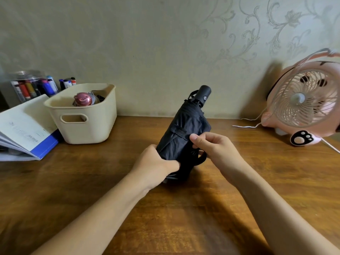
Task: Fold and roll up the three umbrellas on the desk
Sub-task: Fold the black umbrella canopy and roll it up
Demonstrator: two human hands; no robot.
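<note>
A black folding umbrella (185, 129) is held above the middle of the wooden desk (73, 181), tilted with its handle up and away from me. The cloth is gathered around the shaft. My left hand (156, 162) grips the lower end of the bundle from the left. My right hand (211, 146) pinches the cloth on the right side, thumb on top, near a black strap loop. In the cream basket (103, 126) at the back left lie a pink umbrella handle (83, 99) and something dark beside it, mostly hidden.
An open book with a blue cover (27, 129) lies at the far left. Behind it stands a clear holder of markers (33, 87). A pink desk fan (303, 102) with a white cable (246, 126) stands at the right by the wall.
</note>
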